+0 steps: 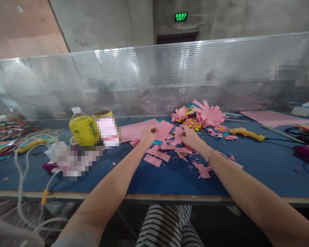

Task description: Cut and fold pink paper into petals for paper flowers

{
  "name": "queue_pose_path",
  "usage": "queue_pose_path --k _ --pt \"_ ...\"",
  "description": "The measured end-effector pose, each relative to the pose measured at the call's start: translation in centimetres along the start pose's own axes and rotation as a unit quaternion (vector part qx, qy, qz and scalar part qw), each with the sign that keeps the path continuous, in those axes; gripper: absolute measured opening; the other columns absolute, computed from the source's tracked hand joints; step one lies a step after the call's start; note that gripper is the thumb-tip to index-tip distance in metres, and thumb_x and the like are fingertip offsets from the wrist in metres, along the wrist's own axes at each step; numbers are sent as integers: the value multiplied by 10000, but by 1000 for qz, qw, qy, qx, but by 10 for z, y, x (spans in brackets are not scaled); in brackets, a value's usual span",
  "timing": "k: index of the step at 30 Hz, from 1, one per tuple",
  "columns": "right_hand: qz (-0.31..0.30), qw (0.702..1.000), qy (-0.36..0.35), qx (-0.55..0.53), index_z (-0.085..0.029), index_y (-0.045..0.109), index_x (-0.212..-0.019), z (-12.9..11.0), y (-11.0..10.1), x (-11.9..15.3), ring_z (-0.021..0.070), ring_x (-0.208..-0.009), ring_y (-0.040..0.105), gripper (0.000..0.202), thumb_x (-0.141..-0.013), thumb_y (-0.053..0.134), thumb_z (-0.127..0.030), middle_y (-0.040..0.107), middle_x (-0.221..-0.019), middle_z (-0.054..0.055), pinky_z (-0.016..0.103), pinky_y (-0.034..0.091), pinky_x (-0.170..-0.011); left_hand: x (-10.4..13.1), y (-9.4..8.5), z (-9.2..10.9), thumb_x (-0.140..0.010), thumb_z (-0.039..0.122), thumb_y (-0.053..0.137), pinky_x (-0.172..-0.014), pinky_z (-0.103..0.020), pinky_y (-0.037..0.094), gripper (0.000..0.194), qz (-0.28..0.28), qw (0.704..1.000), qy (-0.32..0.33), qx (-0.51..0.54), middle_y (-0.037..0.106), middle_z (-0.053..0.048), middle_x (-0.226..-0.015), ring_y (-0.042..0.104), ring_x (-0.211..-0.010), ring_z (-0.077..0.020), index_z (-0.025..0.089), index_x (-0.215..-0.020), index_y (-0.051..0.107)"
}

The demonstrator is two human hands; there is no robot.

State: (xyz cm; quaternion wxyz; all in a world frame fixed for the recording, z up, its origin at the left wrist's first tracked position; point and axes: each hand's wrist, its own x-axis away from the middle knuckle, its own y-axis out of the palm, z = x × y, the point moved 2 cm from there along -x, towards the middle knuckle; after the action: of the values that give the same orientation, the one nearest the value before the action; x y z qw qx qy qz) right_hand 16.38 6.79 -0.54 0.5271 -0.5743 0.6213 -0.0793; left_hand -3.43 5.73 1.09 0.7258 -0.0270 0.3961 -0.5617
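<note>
The left hand's grip holds a pink paper piece over the blue tabletop; just to the right, the right hand's grip pinches a pink paper strip. Pink scraps lie scattered nearer. Paper flowers sit beyond the right hand, with a yellow corded tool farther right. At left stands a yellow-labelled bottle. A perforated metal panel lines the far side, below a green exit sign.
</note>
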Motion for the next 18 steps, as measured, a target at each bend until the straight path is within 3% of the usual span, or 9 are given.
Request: queue_pose_path --k 6,11,18 --pt "22 999 -47 -6 -103 571 -884 -3 0 -2 197 -848 537 216 -700 474 -162 584 -927 128 333 410 -773 -3 -3 -2 -602 240 565 -666 -265 398 151 28 971 -67 227 620 -37 -712 539 -693 -144 132 -701 604" --pt "3 994 -19 -110 -126 564 -868 -18 -6 0 173 -822 553 206 -712 492 -240 604 -875 94 322 425 -766 0 2 0 -541 234 627 -621 -246 403 169 -1 928 -107 356 614 -27 -660 522 -606 -107 128 -672 606" --pt "-22 973 24 -230 -153 544 -787 -26 -4 3 120 -592 540 161 -678 495 -261 582 -691 16 271 454 -595 8 10 11 -505 294 679 -555 -252 421 268 -68 900 -143 407 597 -11 -575 524 -517 -102 119 -691 599"
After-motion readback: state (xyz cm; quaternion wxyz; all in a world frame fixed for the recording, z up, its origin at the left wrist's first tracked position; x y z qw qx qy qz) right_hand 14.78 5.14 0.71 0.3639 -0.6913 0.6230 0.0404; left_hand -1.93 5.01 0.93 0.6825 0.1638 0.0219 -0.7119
